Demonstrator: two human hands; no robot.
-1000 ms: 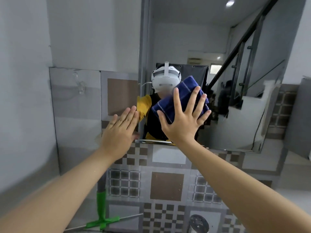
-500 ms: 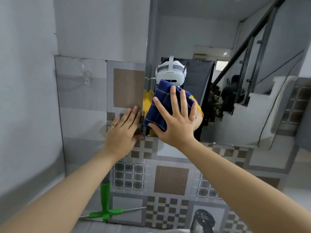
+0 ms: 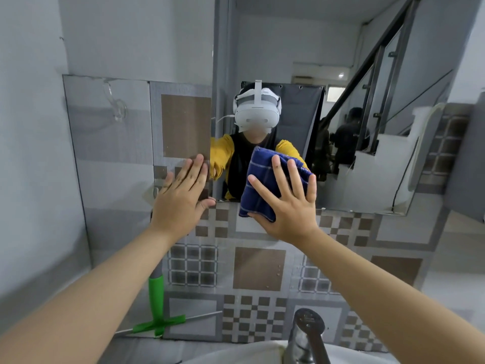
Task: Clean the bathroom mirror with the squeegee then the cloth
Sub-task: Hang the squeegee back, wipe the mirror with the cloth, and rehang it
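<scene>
The mirror (image 3: 354,166) hangs on the tiled wall straight ahead, and I see a person with a white headset reflected in it. My right hand (image 3: 286,206) presses a folded dark blue cloth (image 3: 262,185) flat against the mirror's lower left part, fingers spread and straight, with the cloth reaching over the bottom edge. My left hand (image 3: 181,198) lies flat on the wall tiles at the mirror's left edge, fingers straight. The green squeegee (image 3: 156,308) leans upright against the wall below my left forearm, blade down.
A metal tap (image 3: 307,334) rises at the bottom centre over a white basin rim (image 3: 236,354). A clear hook (image 3: 116,106) is stuck on the wall tile upper left. A plain grey wall closes the left side.
My right hand has slid the cloth down the glass from beside the reflected headset to the mirror's bottom edge. My left hand has stayed at the left edge. The view has tipped downward.
</scene>
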